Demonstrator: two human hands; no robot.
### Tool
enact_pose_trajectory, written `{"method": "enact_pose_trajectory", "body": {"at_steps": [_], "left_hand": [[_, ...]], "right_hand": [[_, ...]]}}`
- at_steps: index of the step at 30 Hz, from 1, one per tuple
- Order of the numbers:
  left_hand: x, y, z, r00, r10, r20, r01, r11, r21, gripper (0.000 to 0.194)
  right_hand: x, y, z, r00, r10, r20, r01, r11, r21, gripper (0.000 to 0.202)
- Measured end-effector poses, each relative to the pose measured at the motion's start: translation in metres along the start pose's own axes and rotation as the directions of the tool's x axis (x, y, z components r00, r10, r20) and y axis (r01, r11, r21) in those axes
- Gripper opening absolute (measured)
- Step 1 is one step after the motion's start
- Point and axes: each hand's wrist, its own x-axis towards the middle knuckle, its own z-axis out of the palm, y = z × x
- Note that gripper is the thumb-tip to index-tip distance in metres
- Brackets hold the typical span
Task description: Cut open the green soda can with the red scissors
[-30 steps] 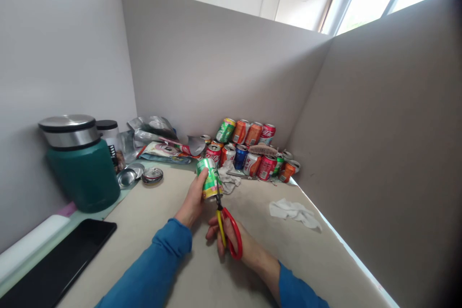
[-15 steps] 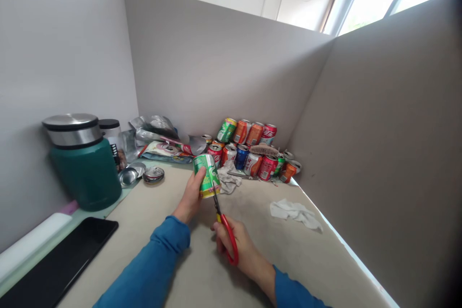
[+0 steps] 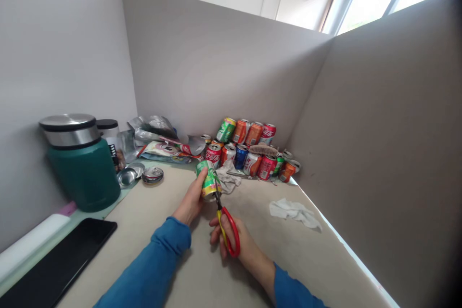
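Observation:
My left hand [image 3: 194,200] is closed round a green and yellow drink can [image 3: 208,180], thumb on its near side, holding it tilted above the table. The can's lower end faces me and looks cut open. In my right hand [image 3: 231,237] is a pair of scissors [image 3: 230,231] with red and yellow handles, my fingers in and about the loops. Its dark blades meet the can's lower right edge, one of them lying along the printed side. How far the other blade reaches inside the can is hidden.
Several drink cans [image 3: 241,156] stand stacked at the back, near a grey rag [image 3: 228,177]. A white cloth [image 3: 294,212] lies right. To the left are can ends [image 3: 152,175], flattened metal sheets [image 3: 155,130], a teal jar [image 3: 83,173] and a black phone-like slab [image 3: 61,260].
The can has tipped and dropped slightly, its cut end turning toward me. The scissor handles have spread apart, and the fingers of my right hand have loosened.

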Motion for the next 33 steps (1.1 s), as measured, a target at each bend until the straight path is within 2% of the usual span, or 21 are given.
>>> {"method": "enact_pose_trajectory", "body": {"at_steps": [5,10,20,26,28,32,33], "left_hand": [[-0.002,0.002,0.003,1.0,0.004,-0.01,-0.004,1.0,-0.026,0.029],[-0.007,0.004,0.006,1.0,-0.005,-0.019,0.005,1.0,-0.012,0.033],[-0.001,0.001,-0.004,0.975,0.211,0.063,-0.215,0.975,0.054,0.056],[-0.003,0.003,-0.004,0.949,0.31,0.055,-0.313,0.948,0.061,0.051],[-0.006,0.004,-0.001,0.96,0.275,0.056,-0.278,0.96,0.048,0.05],[-0.009,0.003,0.003,0.993,0.1,0.057,-0.101,0.995,0.015,0.049],[-0.008,0.002,0.004,0.994,0.097,0.05,-0.097,0.995,0.016,0.048]], "right_hand": [[0.0,0.007,-0.003,0.994,-0.09,0.061,0.09,0.996,0.007,0.072],[-0.003,0.007,-0.006,0.988,-0.102,0.118,0.104,0.995,-0.009,0.069],[-0.017,-0.004,-0.007,0.972,-0.159,0.173,0.182,0.976,-0.121,0.064],[-0.018,-0.009,-0.006,0.971,-0.139,0.196,0.164,0.98,-0.117,0.066],[-0.019,-0.011,-0.005,0.971,-0.14,0.196,0.165,0.979,-0.12,0.066],[-0.019,-0.01,-0.005,0.97,-0.149,0.192,0.177,0.975,-0.133,0.064],[-0.018,-0.009,-0.005,0.971,-0.149,0.188,0.174,0.977,-0.124,0.064]]}}
